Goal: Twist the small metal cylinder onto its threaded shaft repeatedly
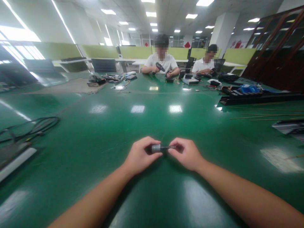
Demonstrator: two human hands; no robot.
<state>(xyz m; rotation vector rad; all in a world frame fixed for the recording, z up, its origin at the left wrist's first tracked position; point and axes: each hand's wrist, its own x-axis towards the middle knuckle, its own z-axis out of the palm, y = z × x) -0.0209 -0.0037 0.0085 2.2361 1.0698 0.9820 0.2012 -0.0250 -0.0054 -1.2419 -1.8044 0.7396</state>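
Note:
Just above the green tabletop, a small grey cylinder (156,148) with a thin dark shaft (165,148) lies level between my hands. My left hand (142,155) is closed round the cylinder, thumb below and index finger above. At the other side, my right hand (186,153) pinches the tip of the shaft between thumb and fingers. Both forearms reach in from the lower corners. What kind of part or tool this is cannot be made out, as the fingers cover its ends.
Black cables (45,125) and a flat device (16,158) lie at the left. On the right are thin rods (268,115) and a black rail (256,98). Across the glossy table (114,126), two people sit among tools; one holds a cordless drill (160,67).

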